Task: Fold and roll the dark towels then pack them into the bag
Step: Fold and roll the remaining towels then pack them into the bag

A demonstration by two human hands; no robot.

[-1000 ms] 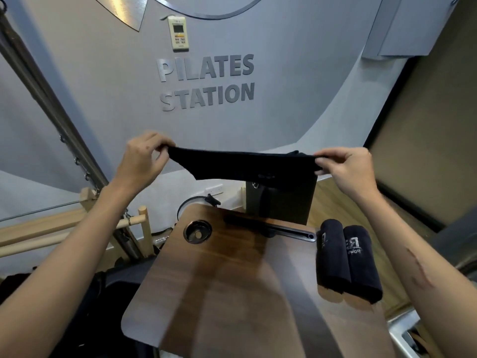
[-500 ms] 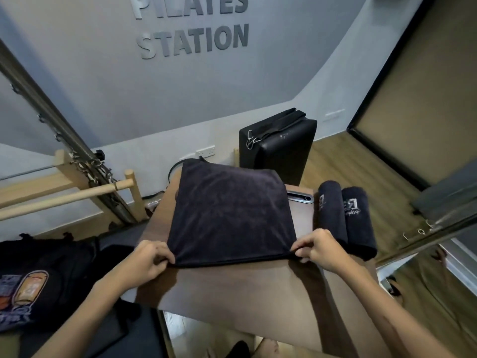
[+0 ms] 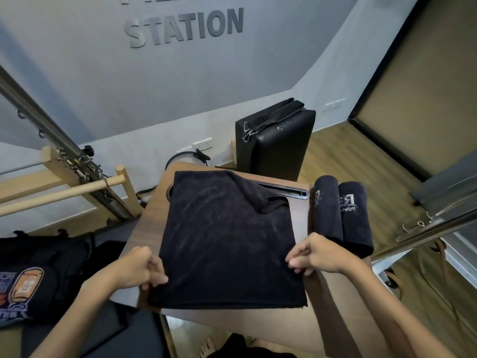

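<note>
Here, towels: three; one flat towel [image 3: 227, 239] on the table [image 3: 335, 313], two rolled towels [image 3: 342, 213] at its right edge.
Left hand [image 3: 134, 267]: pinches the flat towel's left edge.
Right hand [image 3: 318, 254]: pinches its right edge.

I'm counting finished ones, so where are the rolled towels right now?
In the head view, the two rolled towels lie side by side at the right edge of the wooden table, just right of the flat towel and beyond the right hand.
</note>
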